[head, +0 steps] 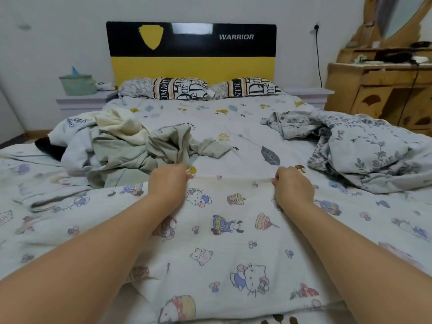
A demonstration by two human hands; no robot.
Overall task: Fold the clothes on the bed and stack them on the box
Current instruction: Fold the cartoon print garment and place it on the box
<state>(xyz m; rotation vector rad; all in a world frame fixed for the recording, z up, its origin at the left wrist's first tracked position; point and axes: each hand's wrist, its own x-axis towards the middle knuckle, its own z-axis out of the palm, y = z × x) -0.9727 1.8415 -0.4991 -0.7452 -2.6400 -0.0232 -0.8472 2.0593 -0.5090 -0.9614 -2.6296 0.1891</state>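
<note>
One cartoon-print garment [224, 230], centre frame, pinched at its far edge by left hand [167, 181] and right hand [293, 185], folding barely begun; crumpled pile [131, 146] left of centre unfolded; box unseen.

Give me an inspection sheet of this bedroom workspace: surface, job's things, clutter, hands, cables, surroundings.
Surface: bed with leaf-print sheet, rumpled.
Job's things: cartoon-print garment spread flat in front; pile of clothes unfolded to the left; box not seen.
Clutter: floral quilt bunched at right; two pillows by the headboard.
Hands: left hand and right hand each pinch the garment's far edge.
Cables: black cable hanging from a wall socket.
Surroundings: wooden dresser right; green basket on left nightstand.
</note>
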